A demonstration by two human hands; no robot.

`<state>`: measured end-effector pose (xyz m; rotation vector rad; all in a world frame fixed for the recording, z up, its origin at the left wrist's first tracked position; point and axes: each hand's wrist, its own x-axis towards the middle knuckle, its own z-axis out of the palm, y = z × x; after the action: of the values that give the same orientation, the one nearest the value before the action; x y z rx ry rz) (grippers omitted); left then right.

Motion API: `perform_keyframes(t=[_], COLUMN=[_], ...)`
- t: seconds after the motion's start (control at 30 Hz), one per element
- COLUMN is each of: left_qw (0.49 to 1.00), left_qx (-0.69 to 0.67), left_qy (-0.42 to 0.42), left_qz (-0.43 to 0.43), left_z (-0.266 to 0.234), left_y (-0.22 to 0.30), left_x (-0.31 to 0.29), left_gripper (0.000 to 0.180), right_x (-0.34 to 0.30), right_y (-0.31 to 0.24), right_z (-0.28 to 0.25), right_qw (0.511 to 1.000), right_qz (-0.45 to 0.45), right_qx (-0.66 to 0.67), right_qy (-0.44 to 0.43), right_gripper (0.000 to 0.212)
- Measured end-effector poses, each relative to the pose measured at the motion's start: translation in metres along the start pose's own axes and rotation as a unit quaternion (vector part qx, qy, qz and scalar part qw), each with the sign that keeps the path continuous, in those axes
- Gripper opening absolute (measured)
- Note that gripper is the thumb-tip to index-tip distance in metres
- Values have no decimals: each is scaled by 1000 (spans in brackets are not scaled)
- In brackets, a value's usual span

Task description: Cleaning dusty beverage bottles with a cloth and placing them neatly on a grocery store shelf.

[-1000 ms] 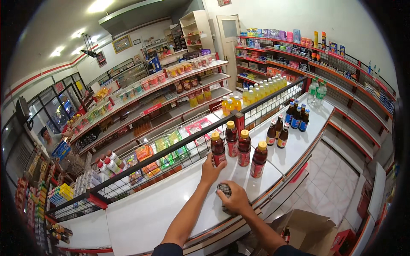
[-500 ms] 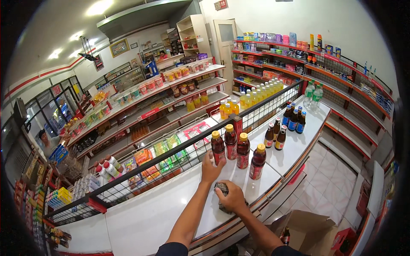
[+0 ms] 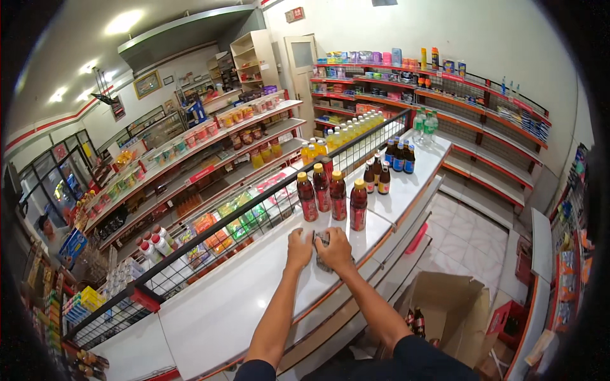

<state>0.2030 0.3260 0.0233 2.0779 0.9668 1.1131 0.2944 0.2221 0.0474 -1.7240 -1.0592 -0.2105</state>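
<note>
Both of my hands are together low over the white shelf top point(image 3: 235, 311), in front of four-bottle-wide row of several dark red drink bottles point(image 3: 358, 209) with yellow caps. My right hand point(image 3: 337, 249) is closed on a crumpled dark grey patterned cloth point(image 3: 323, 239). At the cloth's left side my left hand point(image 3: 299, 250) is closed with curled fingers, seemingly gripping its edge; the fingertips are partly hidden. The bottles stand upright just beyond, apart from both hands.
A black wire-mesh rail point(image 3: 210, 235) runs along the shelf's far side. Small brown bottles point(image 3: 384, 180), blue-labelled bottles point(image 3: 409, 160) and green bottles point(image 3: 429, 126) stand farther right. An open cardboard box point(image 3: 445, 298) with dark bottles sits below right.
My left hand has left the leftmost yellow-capped bottle and come back to the cloth beside my right hand. The view has shifted rightward and the bottles still stand.
</note>
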Motion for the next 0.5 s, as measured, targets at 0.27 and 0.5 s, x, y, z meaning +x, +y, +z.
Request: perform_keyframes(t=[0.27, 0.5], left_qw=[980, 953], left_qx=[48, 191], left_qy=[-187, -146], left_qz=[37, 182], left_z=[-65, -78], left_y=[52, 57], left_x=[-118, -179], left_gripper=[53, 56], right_x=[-35, -142], right_y=[-11, -16], right_z=[-35, -124], right_qw=[987, 985], right_qz=[-12, 47], right_qx=[-98, 134], right_qy=[-125, -99], right_gripper=[37, 31])
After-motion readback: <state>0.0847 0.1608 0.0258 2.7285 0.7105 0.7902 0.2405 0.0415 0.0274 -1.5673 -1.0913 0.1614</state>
